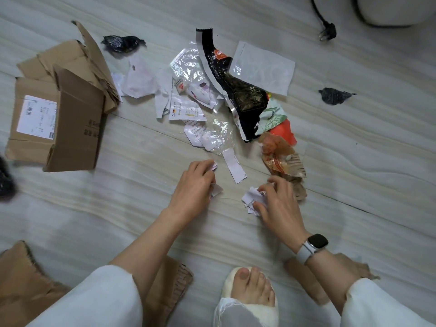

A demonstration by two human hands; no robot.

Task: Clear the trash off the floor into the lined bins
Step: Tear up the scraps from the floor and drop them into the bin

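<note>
**Both hands gathering paper scraps on the floor**

I take the black wrapper [238, 90] in the middle of the litter as my landmark. Nearest to me, well short of it, I see a bare foot in a pale slipper [250, 293] and torn cardboard pieces [21, 279] on the pale floor [354, 173].

Next come my hands, both near the wrapper's lower end. My left hand [193, 185] has its fingers curled around crumpled white paper [215, 191] that peeks out at its fingertips. My right hand [278, 204], with a watch [315, 244] on its wrist, pinches a creased white receipt scrap [252, 200] against the floor.

Between the hands and the wrapper lies a paper strip [234, 167]. Just right of the wrapper's lower end sits an orange-brown crumpled bag [280, 159]. Touching the wrapper's left side is a heap of clear plastic and white slips [188, 95]. A clear pouch [262, 69] overlaps the wrapper's upper right.

Well left of the wrapper stands a flattened cardboard box [59, 119]. Black plastic bits lie apart from it, one to its upper left [122, 43], one to its right [335, 95]. Far beyond, upper right, a black plug [326, 31].
</note>
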